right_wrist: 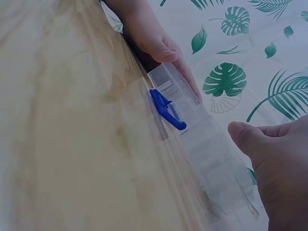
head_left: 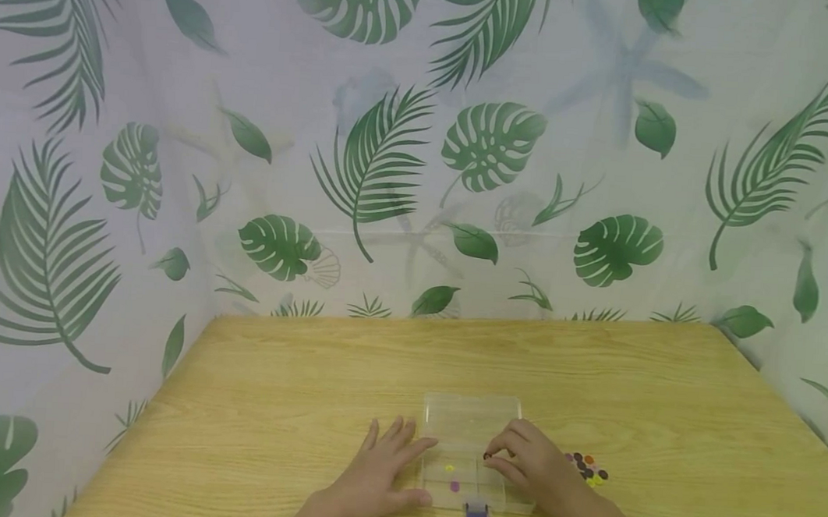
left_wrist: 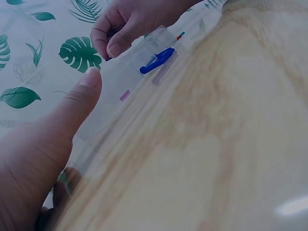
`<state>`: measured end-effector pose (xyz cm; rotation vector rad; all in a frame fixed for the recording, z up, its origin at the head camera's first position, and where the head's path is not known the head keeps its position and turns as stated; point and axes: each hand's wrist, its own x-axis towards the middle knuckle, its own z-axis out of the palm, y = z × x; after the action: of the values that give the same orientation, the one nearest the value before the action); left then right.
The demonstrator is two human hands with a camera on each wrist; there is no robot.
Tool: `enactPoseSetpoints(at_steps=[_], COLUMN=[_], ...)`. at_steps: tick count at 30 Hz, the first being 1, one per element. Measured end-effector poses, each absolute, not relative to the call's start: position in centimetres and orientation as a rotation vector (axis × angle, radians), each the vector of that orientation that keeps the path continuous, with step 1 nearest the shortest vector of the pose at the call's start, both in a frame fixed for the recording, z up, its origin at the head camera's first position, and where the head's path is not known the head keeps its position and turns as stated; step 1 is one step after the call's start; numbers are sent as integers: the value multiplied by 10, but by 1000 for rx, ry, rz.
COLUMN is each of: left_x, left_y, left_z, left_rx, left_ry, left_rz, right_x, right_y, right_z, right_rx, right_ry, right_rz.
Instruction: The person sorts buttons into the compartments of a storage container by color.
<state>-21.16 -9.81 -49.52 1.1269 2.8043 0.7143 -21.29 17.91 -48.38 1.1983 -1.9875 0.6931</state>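
A clear plastic compartment box (head_left: 491, 493) stands on the table with its lid (head_left: 472, 418) raised at the far side and a blue latch (head_left: 477, 516) at the near edge. A yellow button (head_left: 449, 468) and a purple button (head_left: 454, 486) lie in its left compartments. My left hand (head_left: 380, 469) is at the box's left side, fingers spread and holding nothing. Above the middle divider, my right hand (head_left: 535, 464) pinches a small dark button (head_left: 486, 456) between thumb and forefinger. The left wrist view shows that button (left_wrist: 108, 58) mostly hidden by the fingertips.
Just right of the right hand lies a loose pile of buttons (head_left: 592, 472) in black, orange, yellow and purple, partly covered by the forearm. The wood-grain table (head_left: 380, 366) runs back to a leaf-patterned cloth (head_left: 399, 273) that hangs behind and at both sides.
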Motion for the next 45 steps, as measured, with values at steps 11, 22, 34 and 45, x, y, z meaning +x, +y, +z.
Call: enactPoseSetpoints(at_steps=[11,22,34,45], left_x=[-212,-211,-211,-210], left_y=[-97,-97,-97,-99], left_z=[-493,-493,-493,-492], left_rx=[1121,1117,1144,1116], left_ry=[2809,2802,2800,2784], left_rz=[747,759,741,768], right_x=[-203,-193,-181,-169], right_y=[190,220,252,271], right_z=[-481,-481,-483,-483], right_rx=[1003,881,865,741], right_ry=[-2145,-2130,-2097,-2224], right_rz=[833,824,825,819])
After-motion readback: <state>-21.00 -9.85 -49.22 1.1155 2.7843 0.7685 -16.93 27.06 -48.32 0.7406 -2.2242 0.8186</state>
